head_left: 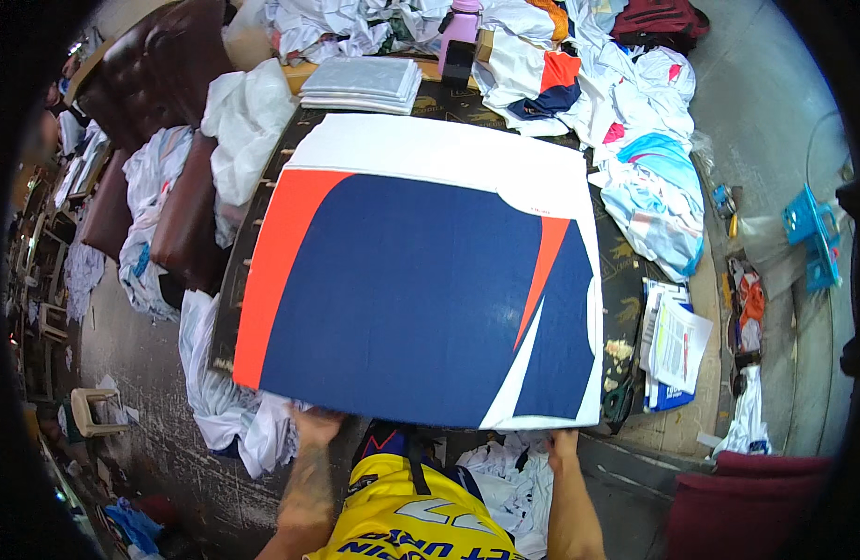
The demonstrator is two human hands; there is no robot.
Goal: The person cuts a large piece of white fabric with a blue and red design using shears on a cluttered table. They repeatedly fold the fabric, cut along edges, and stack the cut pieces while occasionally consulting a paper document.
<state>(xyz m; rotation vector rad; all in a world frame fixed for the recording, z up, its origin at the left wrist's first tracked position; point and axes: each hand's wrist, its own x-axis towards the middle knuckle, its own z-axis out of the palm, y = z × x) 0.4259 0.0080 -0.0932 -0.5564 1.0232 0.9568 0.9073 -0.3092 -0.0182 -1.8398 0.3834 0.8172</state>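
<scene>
A large flat panel (402, 299) of navy, red-orange and white fabric, apparently a stack or a covered board, lies over the dark worktop (624, 299) in the middle of the view. My left hand (314, 425) grips its near edge toward the left, with the fingers partly hidden beneath it. Near the right corner of that edge, my right hand (563, 443) also holds it, fingertips mostly out of sight underneath. Beyond the panel sit a pile of folded white sheets (358, 82), a pink bottle (459, 26) and a black phone (458, 63).
Garment heaps (635, 112) cover the back and right. A brown padded chair (183, 219) bears white cloth at left. Papers (675, 341) lie right of the panel; a blue plastic rack (808, 233) stands farther right. A beige stool (98, 413) is at lower left, more cloth (215, 373) below the worktop.
</scene>
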